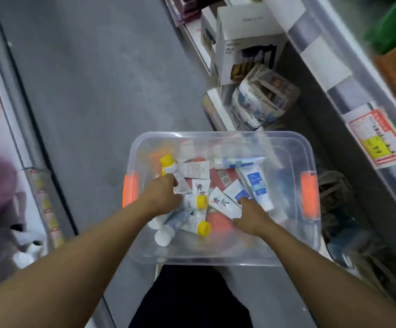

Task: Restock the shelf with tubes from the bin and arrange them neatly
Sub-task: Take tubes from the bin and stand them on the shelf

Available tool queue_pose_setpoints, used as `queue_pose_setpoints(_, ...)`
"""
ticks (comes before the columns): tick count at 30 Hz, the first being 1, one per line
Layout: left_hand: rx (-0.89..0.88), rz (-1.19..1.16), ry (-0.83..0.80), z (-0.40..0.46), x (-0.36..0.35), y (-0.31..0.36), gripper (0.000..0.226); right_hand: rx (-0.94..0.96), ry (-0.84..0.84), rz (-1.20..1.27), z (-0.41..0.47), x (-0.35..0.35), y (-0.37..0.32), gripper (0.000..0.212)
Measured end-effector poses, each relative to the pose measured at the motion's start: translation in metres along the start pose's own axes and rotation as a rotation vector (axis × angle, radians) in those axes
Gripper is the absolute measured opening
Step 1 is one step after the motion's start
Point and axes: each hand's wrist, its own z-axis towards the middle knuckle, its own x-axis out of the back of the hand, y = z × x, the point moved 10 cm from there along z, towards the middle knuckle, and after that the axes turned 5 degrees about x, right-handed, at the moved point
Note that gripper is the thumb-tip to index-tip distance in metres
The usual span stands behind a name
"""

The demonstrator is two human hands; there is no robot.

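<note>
Bin (287, 233): clear plastic, rounded corners, orange latch handles at both ends; set on the aisle floor beside the shelf (348, 74). Contents: tubes (255, 183) in a loose, crossed heap; white laminate bodies, some with yellow caps (201, 201), some printed blue; crimped flat tails, round shoulders. Handling, judged: light, soft-walled, a little slick; best taken across the mid-body or at the stiff cap end, not by the thin crimp. Left hand (162, 197): inside the bin, fingers curled round a yellow-capped tube (172, 171). Right hand (251, 215): inside the bin, fingers down among the blue-printed tubes; whether it grips one cannot be told.
</note>
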Motion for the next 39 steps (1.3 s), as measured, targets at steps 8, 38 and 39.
queue_pose_setpoints(8,0.017,-0.018,0.042,0.03,-0.012,-0.011,0.035,-0.066,0.025,-0.237,0.044,-0.028,0.017,0.063)
queue_pose_setpoints(38,-0.493,0.998,0.209,0.083,-0.028,0.039,0.053,-0.054,0.282,0.425,0.016,0.028,0.032,0.049)
queue_pose_setpoints(39,-0.502,1.037,0.201,0.085,-0.031,0.038,0.052,-0.047,0.285,0.454,0.016,0.026,0.03,0.048)
